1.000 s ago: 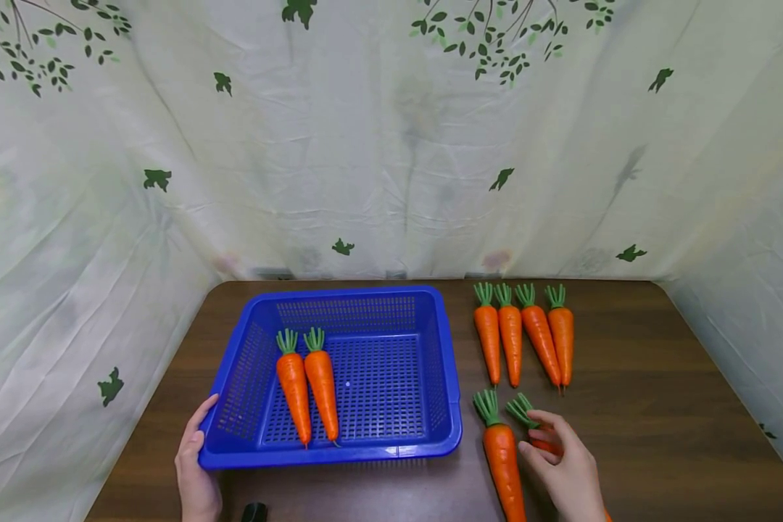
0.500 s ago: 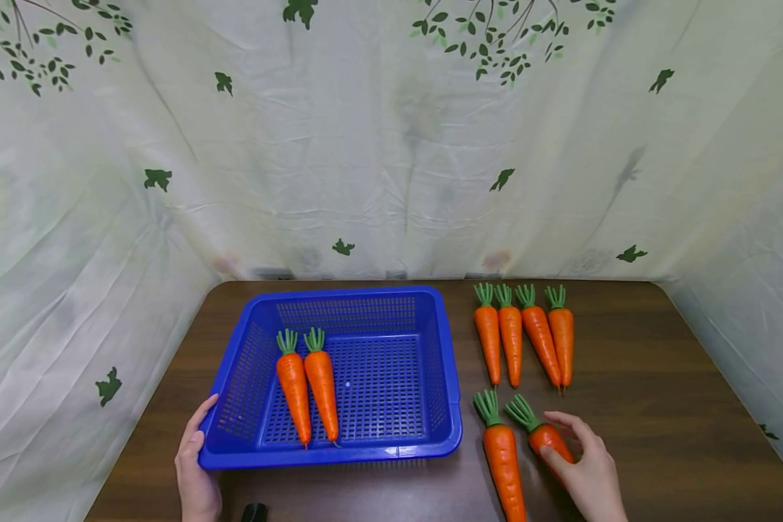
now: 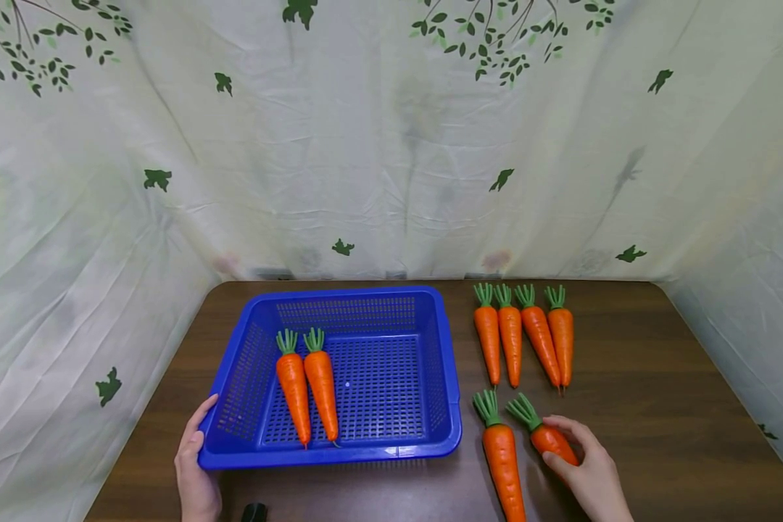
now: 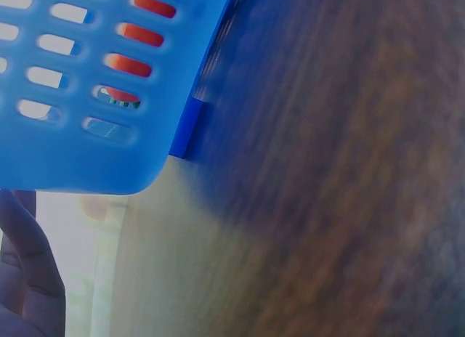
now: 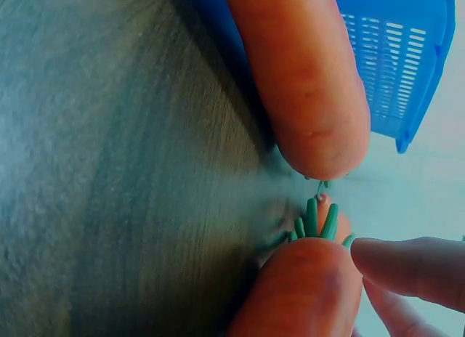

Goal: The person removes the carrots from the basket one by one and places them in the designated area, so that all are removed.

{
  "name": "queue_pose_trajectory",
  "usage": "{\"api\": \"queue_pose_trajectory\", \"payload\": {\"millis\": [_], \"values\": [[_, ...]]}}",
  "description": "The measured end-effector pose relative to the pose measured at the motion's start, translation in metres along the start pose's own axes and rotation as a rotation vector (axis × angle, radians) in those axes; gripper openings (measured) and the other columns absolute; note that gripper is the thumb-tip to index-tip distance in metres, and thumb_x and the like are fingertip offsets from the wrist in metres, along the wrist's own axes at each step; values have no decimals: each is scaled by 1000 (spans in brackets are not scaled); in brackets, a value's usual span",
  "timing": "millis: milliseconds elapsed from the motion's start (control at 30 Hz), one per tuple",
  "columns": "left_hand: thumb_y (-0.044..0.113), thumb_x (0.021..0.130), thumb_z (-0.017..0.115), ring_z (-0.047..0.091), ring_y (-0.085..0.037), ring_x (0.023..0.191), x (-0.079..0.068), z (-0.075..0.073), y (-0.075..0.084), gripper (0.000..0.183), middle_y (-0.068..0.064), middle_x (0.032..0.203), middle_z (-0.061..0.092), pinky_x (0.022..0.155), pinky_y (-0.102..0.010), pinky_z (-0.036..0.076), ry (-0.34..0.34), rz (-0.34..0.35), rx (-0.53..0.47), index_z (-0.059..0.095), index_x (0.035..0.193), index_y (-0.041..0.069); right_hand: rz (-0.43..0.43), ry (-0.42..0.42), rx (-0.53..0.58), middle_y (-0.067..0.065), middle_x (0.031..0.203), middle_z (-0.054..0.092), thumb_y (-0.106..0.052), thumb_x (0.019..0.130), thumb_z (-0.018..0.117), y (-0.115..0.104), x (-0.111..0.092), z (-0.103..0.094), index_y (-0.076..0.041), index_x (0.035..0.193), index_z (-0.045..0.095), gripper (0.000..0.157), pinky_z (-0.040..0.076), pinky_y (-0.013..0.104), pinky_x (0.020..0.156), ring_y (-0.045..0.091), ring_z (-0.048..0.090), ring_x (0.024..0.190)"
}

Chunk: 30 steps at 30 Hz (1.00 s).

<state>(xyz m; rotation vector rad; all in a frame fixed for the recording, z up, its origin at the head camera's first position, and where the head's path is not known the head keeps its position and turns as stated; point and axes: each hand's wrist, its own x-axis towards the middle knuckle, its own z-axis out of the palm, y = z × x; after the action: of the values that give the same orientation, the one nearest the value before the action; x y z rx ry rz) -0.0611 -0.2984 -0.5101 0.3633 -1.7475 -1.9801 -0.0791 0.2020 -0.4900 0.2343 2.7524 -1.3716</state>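
At the lower left of the head view, my left hand (image 3: pixel 197 467) holds the near left corner of a blue plastic basket (image 3: pixel 329 457). Two orange carrots with green tops, a left one (image 3: pixel 293 391) and a right one (image 3: pixel 322 388), lie side by side in the basket. My right hand (image 3: pixel 590 467) grips a tilted carrot (image 3: pixel 551 441) between thumb and fingers, below its green stems; the hand hides its lower end. Just left of that carrot lies another large carrot (image 3: pixel 504 464). The right wrist view shows a fingertip (image 5: pixel 374 258) against the gripped carrot (image 5: pixel 309 286).
Several more carrots (image 3: pixel 511 341) lie in a row at the back right of the brown wooden table (image 3: pixel 652 391). A small black object (image 3: pixel 254 512) shows at the front edge. A pale leaf-patterned cloth (image 3: pixel 378 181) surrounds the table at the back and sides.
My right hand first shifted right off the carrot's upper part, uncovering more of it, then its fingers closed in on the carrot's body. The left hand and basket have stayed put.
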Motion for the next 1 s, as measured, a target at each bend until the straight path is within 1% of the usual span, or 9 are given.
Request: {"api": "queue_pose_trajectory", "payload": {"millis": [133,367,533,667,833,1000], "values": [[24,100,25,45,-18,116,0,0,0,50,-2,134,51,87,-25,37,2,-3,-4,46,140,3,7,-11,-13,13,127,54,-3,80,72,2,2,0,-8,124,60,46,43,25,80,21,52,107],[25,100,25,44,-19,117,0,1,1,50,-1,134,50,88,-26,36,10,-17,4,46,141,4,-36,4,-31,18,125,54,-6,80,76,4,2,2,-5,122,61,45,45,29,72,28,53,105],[24,100,25,44,-19,117,1,1,1,50,-2,135,50,88,-27,35,6,-5,-9,46,140,3,8,-29,-15,19,123,53,-12,81,76,-1,3,4,-5,123,59,46,46,30,70,31,56,103],[25,100,25,44,-20,117,1,2,1,50,-2,135,50,88,-27,35,10,-8,-6,46,140,3,40,-39,18,20,122,52,-10,82,75,-4,3,7,-4,123,57,45,47,29,69,30,59,98],[26,100,26,43,-20,118,1,2,1,51,-2,136,49,89,-27,35,20,-23,9,46,140,4,54,-40,43,20,120,52,-10,82,74,-5,4,11,-4,123,56,46,47,28,68,28,59,96],[27,100,26,43,-20,118,0,2,2,51,-2,135,50,89,-26,35,26,-30,16,47,140,5,60,-67,49,21,120,51,-14,83,75,-4,5,12,-3,124,54,48,48,33,69,32,58,99]]}}
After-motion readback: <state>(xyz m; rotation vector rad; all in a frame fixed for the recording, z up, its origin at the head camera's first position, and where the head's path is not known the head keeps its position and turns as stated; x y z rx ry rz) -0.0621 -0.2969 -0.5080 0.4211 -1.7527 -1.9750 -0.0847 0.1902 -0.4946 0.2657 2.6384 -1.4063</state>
